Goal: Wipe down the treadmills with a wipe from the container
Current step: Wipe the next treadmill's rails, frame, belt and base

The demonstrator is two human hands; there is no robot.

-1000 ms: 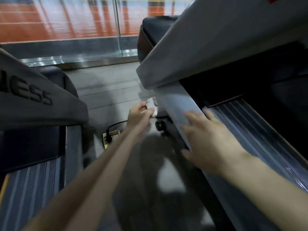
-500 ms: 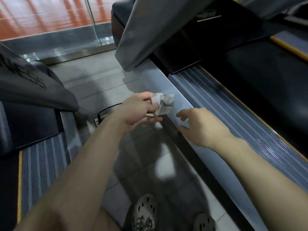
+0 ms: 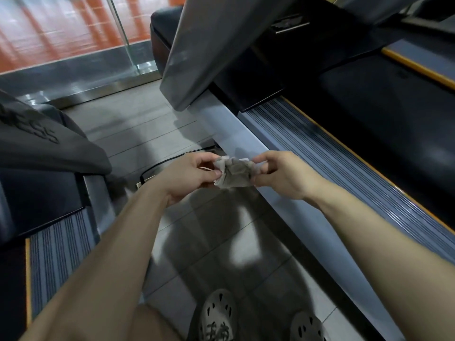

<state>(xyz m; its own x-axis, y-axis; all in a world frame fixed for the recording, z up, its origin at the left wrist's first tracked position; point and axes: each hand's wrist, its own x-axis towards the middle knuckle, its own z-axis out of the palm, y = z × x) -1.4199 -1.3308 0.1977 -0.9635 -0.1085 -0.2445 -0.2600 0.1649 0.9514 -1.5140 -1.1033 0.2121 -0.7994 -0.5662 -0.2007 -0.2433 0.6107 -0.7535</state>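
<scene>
**Fingers.** Thumb and forefinger of the left hand [image 3: 194,177] pinch one edge of the wipe [image 3: 235,178]. Thumb and fingers of the right hand [image 3: 283,177] pinch the opposite edge. Both hands are curled and hold nothing else.

**Wipe.** Crumpled and greyish, it is stretched between the two hands in the air and touches no surface. It sits just beside the rail [image 3: 246,139] of the right treadmill [image 3: 344,168], above the floor [image 3: 229,244].

**Change.** A second ago the left hand alone held the wipe at the rail's front end, and the right hand lay flat on the rail. Half a second ago the wipe was drawn back and the right hand had lifted off. Now the right hand has joined the grip.

**Reading.** Wiping is paused. The wipe is probably being opened or refolded to a cleaner face before the next pass. How much of the rail is done cannot be told.

**Surroundings.** The left treadmill [image 3: 56,242] is well apart across the aisle. A cable [image 3: 157,168] lies on the floor and shoes [image 3: 216,313] show below. The container is not in view.
</scene>
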